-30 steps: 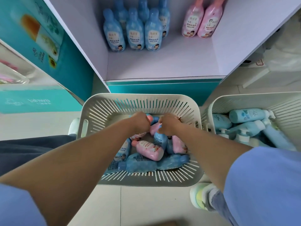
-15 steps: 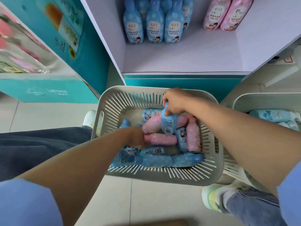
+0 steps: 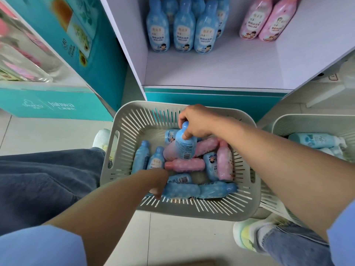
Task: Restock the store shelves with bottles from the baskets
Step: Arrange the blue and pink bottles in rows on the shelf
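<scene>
A grey slotted basket (image 3: 192,208) on the floor holds several blue and pink bottles lying loose. My right hand (image 3: 197,121) grips a blue bottle (image 3: 185,146) by its neck and holds it upright above the heap. My left hand (image 3: 158,179) reaches down at the basket's front left, onto the end of a lying blue bottle (image 3: 182,191); its fingers are mostly hidden. A pink bottle (image 3: 184,165) lies just beyond that hand. On the white shelf (image 3: 211,72), blue bottles (image 3: 184,29) stand at the back left and pink bottles (image 3: 265,22) at the back right.
A second grey basket (image 3: 288,121) with pale blue pump bottles stands to the right. A teal display box (image 3: 48,106) is on the left. My knees and shoes flank the basket on the tiled floor. The front half of the shelf floor is bare.
My right hand has taken a blue bottle out of the heap and raised it. My left hand has moved from the pink bottle toward the basket's front.
</scene>
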The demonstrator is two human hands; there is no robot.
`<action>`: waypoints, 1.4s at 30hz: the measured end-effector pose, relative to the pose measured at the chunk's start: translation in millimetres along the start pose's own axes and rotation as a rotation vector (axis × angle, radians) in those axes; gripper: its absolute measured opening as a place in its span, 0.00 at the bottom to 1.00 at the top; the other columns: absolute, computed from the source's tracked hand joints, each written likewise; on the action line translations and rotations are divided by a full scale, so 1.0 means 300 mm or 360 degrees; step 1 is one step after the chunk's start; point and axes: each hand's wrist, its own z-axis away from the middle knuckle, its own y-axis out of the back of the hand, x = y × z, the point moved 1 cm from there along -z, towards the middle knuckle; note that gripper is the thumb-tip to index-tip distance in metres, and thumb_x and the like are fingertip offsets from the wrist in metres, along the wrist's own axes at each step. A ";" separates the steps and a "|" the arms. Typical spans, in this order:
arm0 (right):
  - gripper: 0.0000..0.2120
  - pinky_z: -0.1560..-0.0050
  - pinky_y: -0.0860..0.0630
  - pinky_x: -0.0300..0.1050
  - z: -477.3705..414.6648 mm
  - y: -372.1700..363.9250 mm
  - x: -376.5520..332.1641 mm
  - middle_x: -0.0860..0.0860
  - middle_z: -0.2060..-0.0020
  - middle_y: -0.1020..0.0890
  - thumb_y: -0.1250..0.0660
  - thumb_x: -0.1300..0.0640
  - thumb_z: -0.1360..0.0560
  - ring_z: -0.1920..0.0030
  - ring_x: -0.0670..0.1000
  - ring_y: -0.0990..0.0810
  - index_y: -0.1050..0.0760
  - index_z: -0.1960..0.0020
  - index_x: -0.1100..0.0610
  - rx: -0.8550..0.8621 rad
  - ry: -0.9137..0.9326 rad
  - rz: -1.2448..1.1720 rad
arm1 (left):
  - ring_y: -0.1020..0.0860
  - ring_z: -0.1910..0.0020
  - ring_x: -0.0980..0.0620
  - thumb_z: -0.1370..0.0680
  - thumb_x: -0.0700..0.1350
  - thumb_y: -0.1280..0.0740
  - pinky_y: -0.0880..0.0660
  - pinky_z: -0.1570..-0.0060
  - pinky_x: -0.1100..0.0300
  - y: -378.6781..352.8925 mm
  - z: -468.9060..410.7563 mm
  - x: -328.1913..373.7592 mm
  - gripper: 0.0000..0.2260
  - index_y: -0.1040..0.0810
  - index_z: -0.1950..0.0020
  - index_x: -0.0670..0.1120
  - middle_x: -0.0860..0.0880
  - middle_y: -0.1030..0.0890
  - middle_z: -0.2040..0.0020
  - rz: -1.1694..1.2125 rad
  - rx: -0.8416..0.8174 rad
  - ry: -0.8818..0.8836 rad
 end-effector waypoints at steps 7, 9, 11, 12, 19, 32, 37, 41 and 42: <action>0.12 0.58 0.31 0.40 0.019 0.022 0.014 0.50 0.55 0.22 0.24 0.59 0.34 0.55 0.51 0.26 0.21 0.51 0.56 0.0064 -0.0010 0.0023 | 0.23 0.44 0.46 0.23 0.46 0.34 0.27 0.43 0.56 0.096 0.034 -0.023 0.16 0.24 0.37 0.45 0.44 0.22 0.41 0.0564 0.0297 -0.0042; 0.12 0.56 0.29 0.42 0.033 0.037 0.018 0.50 0.55 0.22 0.24 0.59 0.33 0.55 0.51 0.25 0.20 0.51 0.56 0.0089 -0.0024 0.0038 | 0.23 0.47 0.47 0.22 0.46 0.35 0.28 0.47 0.57 0.139 0.054 -0.005 0.14 0.23 0.38 0.42 0.44 0.21 0.43 0.0655 0.0361 -0.0084; 0.12 0.56 0.28 0.42 0.053 0.056 0.020 0.50 0.55 0.21 0.24 0.58 0.33 0.55 0.51 0.25 0.20 0.51 0.56 0.0117 -0.0033 0.0041 | 0.23 0.46 0.46 0.22 0.46 0.35 0.28 0.48 0.57 0.176 0.076 0.013 0.14 0.23 0.40 0.41 0.43 0.21 0.44 0.0632 0.0401 -0.0103; 0.12 0.56 0.29 0.41 0.065 0.066 0.021 0.50 0.55 0.22 0.24 0.58 0.33 0.55 0.51 0.25 0.21 0.51 0.56 0.0136 -0.0037 0.0038 | 0.23 0.47 0.46 0.22 0.47 0.35 0.28 0.50 0.57 0.195 0.091 0.018 0.14 0.23 0.41 0.40 0.43 0.21 0.44 0.0585 0.0421 -0.0099; 0.12 0.55 0.33 0.39 0.189 0.175 -0.005 0.49 0.54 0.23 0.26 0.57 0.31 0.53 0.49 0.27 0.19 0.48 0.55 0.0322 -0.0043 0.0022 | 0.25 0.52 0.46 0.25 0.48 0.33 0.30 0.55 0.59 0.364 0.334 0.066 0.17 0.24 0.40 0.40 0.44 0.21 0.43 0.0193 0.0658 -0.0111; 0.10 0.54 0.31 0.41 0.473 0.461 -0.088 0.52 0.56 0.24 0.27 0.55 0.29 0.55 0.50 0.28 0.19 0.50 0.58 0.0973 -0.0153 -0.0029 | 0.25 0.58 0.45 0.27 0.50 0.32 0.32 0.66 0.61 0.494 0.709 0.073 0.13 0.20 0.51 0.41 0.44 0.20 0.54 0.0618 0.1460 -0.0026; 0.12 0.58 0.33 0.42 0.461 0.510 -0.088 0.55 0.56 0.22 0.30 0.49 0.28 0.55 0.54 0.27 0.19 0.52 0.58 0.1128 -0.0390 0.0167 | 0.24 0.57 0.44 0.27 0.49 0.32 0.31 0.62 0.60 0.513 0.710 0.059 0.12 0.21 0.52 0.41 0.43 0.20 0.53 0.0786 0.1606 -0.0038; 0.16 0.56 0.31 0.46 0.417 0.534 -0.087 0.60 0.48 0.21 0.33 0.48 0.26 0.43 0.63 0.26 0.21 0.47 0.59 0.1262 -0.0630 0.0380 | 0.26 0.58 0.44 0.27 0.50 0.32 0.32 0.61 0.59 0.552 0.718 0.052 0.12 0.22 0.54 0.41 0.42 0.20 0.52 0.0746 0.1747 -0.0022; 0.16 0.57 0.31 0.46 0.403 0.543 -0.085 0.60 0.47 0.21 0.33 0.48 0.26 0.43 0.63 0.25 0.22 0.46 0.60 0.1285 -0.0688 0.0413 | 0.26 0.58 0.43 0.27 0.50 0.32 0.32 0.61 0.59 0.567 0.713 0.050 0.12 0.22 0.54 0.41 0.42 0.20 0.53 0.0752 0.1772 -0.0015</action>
